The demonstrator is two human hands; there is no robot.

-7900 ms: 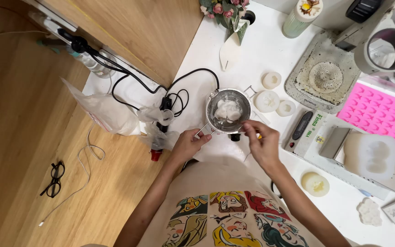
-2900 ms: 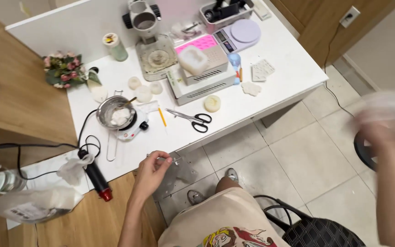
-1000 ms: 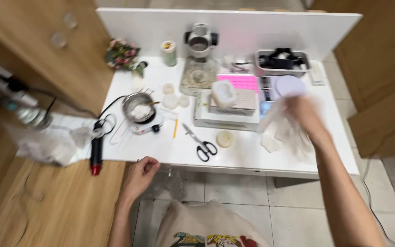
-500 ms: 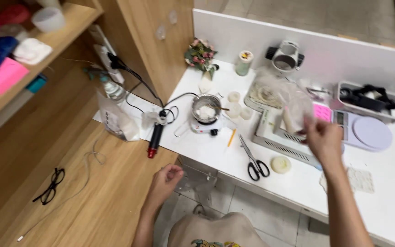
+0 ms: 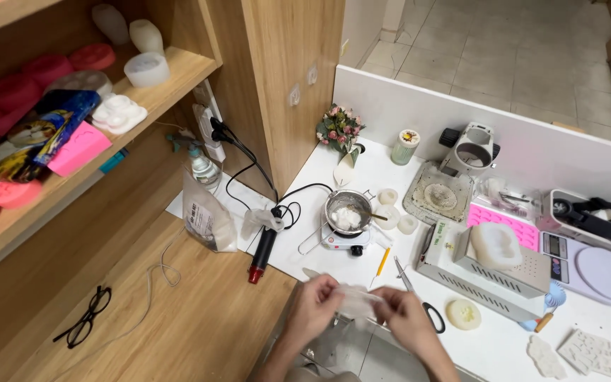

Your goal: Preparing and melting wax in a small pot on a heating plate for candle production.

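Note:
My left hand (image 5: 314, 306) and my right hand (image 5: 406, 320) meet near the front edge of the white table (image 5: 362, 272), both gripping a thin clear plastic bag (image 5: 357, 300) stretched between them. Behind them a small metal pot (image 5: 348, 208) with white wax chunks sits on a little white hot plate (image 5: 341, 239). Black-handled scissors (image 5: 419, 299) and an orange pencil (image 5: 382, 261) lie just beyond my right hand.
A red-tipped black heat tool (image 5: 261, 252) and a cable lie at left. A grey metal box (image 5: 486, 279) carries a white mould (image 5: 495, 244). A pink mould (image 5: 501, 219), a scale (image 5: 602, 269), flowers (image 5: 339, 127), shelves (image 5: 72, 106) and glasses (image 5: 83, 325) surround.
My right hand brought the clear bag down from above the metal box to the table's front. My left hand rose and took hold of it too. The view swung left.

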